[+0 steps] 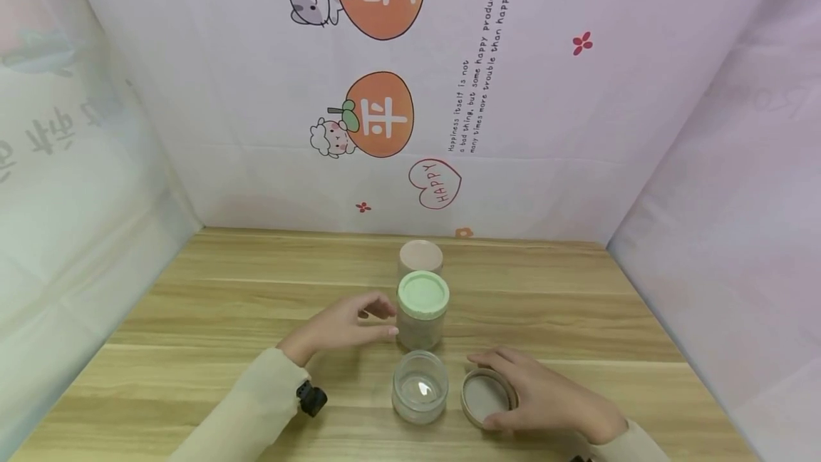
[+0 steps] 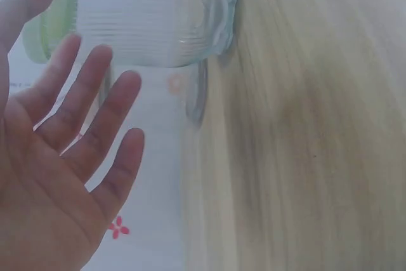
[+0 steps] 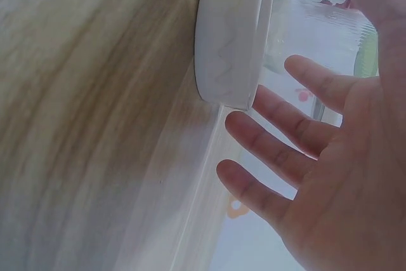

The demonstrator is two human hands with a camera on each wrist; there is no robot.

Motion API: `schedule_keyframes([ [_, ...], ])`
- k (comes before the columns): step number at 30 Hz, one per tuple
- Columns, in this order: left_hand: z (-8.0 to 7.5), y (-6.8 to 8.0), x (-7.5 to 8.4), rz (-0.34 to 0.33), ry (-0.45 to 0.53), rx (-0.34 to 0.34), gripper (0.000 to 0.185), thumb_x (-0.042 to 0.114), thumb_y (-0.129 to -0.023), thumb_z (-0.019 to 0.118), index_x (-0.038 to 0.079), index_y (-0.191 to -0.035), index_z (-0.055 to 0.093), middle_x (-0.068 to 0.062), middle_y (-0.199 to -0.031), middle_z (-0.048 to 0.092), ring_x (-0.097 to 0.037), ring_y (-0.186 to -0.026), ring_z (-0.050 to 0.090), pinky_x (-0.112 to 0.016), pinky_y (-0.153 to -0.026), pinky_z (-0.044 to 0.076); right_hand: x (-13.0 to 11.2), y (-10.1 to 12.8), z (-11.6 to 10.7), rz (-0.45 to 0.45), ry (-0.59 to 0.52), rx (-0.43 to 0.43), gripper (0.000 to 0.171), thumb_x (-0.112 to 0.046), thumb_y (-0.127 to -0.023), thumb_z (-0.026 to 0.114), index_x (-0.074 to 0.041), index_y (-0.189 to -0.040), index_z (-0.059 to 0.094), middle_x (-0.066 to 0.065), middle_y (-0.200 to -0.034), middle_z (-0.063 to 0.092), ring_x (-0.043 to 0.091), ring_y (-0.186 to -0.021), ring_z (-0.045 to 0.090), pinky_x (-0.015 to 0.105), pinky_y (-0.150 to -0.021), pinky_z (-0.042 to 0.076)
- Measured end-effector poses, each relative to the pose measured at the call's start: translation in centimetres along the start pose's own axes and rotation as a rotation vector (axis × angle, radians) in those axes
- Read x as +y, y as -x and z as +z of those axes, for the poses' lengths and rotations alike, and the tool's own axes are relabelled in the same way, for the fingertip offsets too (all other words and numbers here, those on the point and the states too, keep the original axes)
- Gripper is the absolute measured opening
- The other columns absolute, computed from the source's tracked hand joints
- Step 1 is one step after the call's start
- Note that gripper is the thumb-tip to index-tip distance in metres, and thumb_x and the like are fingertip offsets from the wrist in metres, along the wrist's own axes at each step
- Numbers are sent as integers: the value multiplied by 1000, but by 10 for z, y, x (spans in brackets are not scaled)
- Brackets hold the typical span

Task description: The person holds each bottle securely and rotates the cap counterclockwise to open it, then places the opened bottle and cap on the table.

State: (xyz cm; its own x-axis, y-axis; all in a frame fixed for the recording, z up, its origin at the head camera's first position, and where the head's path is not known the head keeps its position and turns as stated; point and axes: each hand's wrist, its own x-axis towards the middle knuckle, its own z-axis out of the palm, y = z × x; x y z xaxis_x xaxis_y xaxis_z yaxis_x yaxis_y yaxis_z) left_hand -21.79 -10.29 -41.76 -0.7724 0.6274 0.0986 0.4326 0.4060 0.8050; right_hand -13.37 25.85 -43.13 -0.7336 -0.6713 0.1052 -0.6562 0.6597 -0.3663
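We see a ribbed clear glass jar with a pale green screw lid [image 1: 422, 319] at frame centre on the wood-grain bench [image 1: 212, 305], left hand [image 1: 343, 326] open-fingered beside it, right hand [image 1: 545, 398] spread loosely over a round tan lid [image 1: 481, 396] lying at lower right, open smooth glass jar [image 1: 420, 396] between them.

Both forearms reach fwd in pale sleeves, black strap at the left wrist. Left hand [image 1: 346, 325] is raised, fingers [image 2: 95, 103] straight & spread, palm facing right. Right hand [image 1: 545, 398] lies palm down, fingers [image 3: 288, 134] loosely extended, gripping nothing
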Motion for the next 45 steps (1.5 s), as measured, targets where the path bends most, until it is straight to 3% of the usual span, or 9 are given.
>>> schedule_keyframes([
  [5,8,-11,-6,-24,43,61,59,38,-88,78,18,-136,50,-2,-130,59,-20,-119,57,-45,-100,48,0,0,0,17,-5,-9,79,-62,-83,73,-19,-145,51,-8,-134,54,18,-119,53,45,-94,51],
  [12,23,-28,-4,-50,115,58,88,39,-82,84,17,-151,34,-1,-144,48,-21,-128,49,-40,-104,45,-2,0,-1,36,-39,-23,79,-62,-83,73,-21,-146,50,-6,-134,55,17,-118,53,45,-93,51],
  [18,35,-40,-4,5,227,59,99,29,-77,89,25,-155,29,3,-148,46,-21,-135,44,-48,-110,37,0,-2,-1,26,-40,-9,76,-59,-86,71,-18,-146,51,-7,-134,55,18,-119,55,46,-94,52],
  [23,42,-44,-9,44,270,82,100,24,-77,89,25,-156,28,2,-147,46,-23,-138,41,-56,-111,33,2,-13,-4,-31,7,74,63,-50,-91,70,-12,-140,55,-2,-132,58,19,-119,57,44,-95,52],
  [27,44,-44,-10,45,287,75,98,25,-80,88,27,-156,26,5,-147,46,-19,-138,40,-54,-112,33,1,-26,-15,-46,49,123,57,-42,-93,71,-12,-140,54,4,-133,58,24,-120,57,48,-95,51],
  [37,43,-43,-9,41,305,41,100,26,-82,86,31,-157,19,5,-150,43,-16,-140,38,-51,-115,28,-5,-64,-54,-177,116,255,58,-33,-90,75,-4,-136,56,10,-126,62,27,-113,61,46,-92,53],
  [45,44,-44,-11,40,305,29,99,26,-83,85,30,-157,21,5,-149,44,-17,-138,40,-50,-114,30,-20,-87,-73,-128,141,238,61,-38,-89,77,-11,-140,56,6,-129,60,25,-116,58,49,-97,49],
])
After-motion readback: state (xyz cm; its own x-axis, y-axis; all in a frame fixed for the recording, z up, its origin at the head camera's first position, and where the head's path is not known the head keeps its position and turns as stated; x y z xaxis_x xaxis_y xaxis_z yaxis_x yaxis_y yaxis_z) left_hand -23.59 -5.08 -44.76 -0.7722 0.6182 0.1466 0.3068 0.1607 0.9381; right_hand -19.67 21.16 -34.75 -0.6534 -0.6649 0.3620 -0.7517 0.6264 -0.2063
